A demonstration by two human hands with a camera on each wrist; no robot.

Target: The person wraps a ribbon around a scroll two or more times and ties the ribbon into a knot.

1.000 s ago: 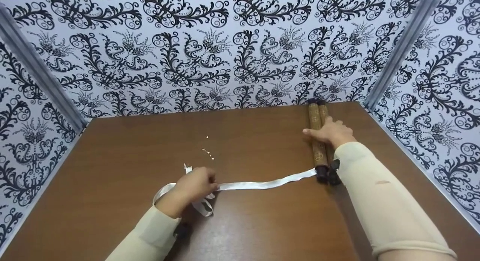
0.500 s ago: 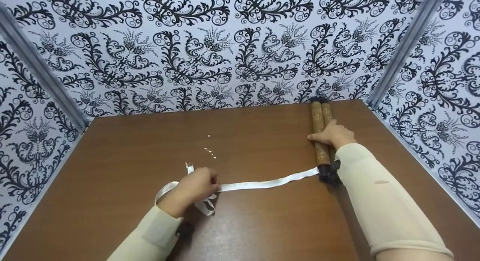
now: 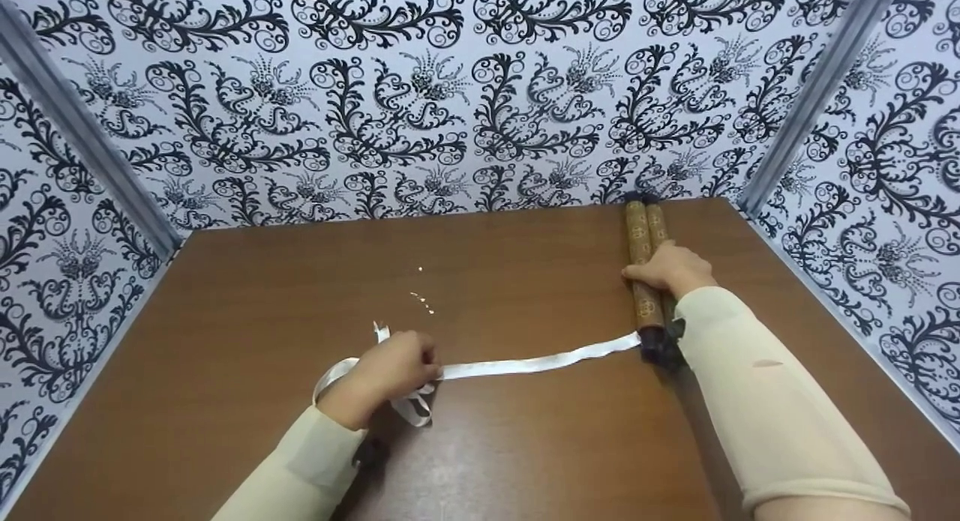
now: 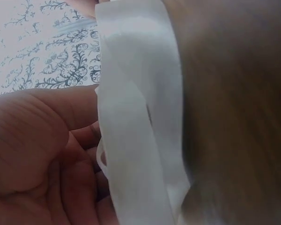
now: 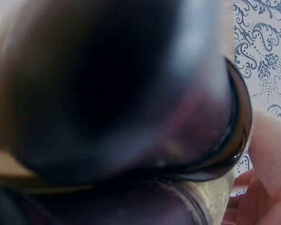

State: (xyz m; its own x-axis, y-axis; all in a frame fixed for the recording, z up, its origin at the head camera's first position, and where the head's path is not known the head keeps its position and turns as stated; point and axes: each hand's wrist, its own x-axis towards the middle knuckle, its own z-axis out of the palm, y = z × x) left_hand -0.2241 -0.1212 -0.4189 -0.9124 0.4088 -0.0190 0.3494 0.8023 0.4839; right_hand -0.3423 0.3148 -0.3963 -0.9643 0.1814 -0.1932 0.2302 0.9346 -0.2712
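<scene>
Two gold-brown rolls [image 3: 638, 229] lie side by side at the right of the table [image 3: 525, 446], probably set so close that one grasp can steady both: the right hand [image 3: 670, 270] grips across them, thumb over the left roll. White ribbon [image 3: 525, 366] runs from their dark near ends to the left hand [image 3: 390, 371], which pinches it between thumb and fingertips, seemingly to control the slack looped behind; whether it passes under the rolls, can't tell.
</scene>
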